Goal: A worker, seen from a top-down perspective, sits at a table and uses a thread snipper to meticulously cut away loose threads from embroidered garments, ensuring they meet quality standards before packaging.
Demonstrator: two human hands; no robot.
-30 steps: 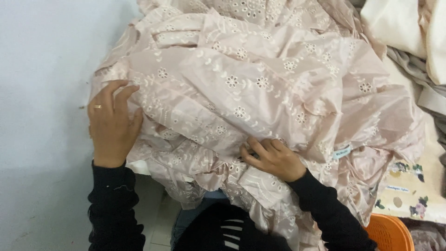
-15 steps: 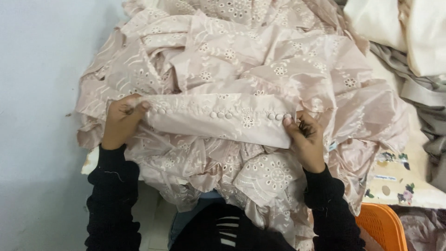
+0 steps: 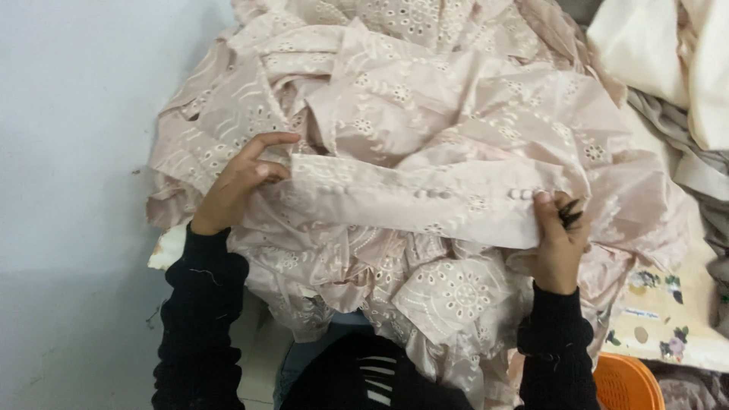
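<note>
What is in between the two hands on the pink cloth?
In the head view, a flat band of pink eyelet cloth stretches from the left hand to the right hand, with small covered buttons along it.

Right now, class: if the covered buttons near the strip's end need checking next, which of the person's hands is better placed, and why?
Probably the right hand. It pinches the end of the pink buttoned strip, right beside the covered buttons. The left hand grips the far end, well away from them.

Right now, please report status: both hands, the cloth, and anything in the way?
Left hand and right hand each grip one end of the buttoned pink strip. Strip stretched flat over the pink fabric heap. Nothing on top of it.
</note>
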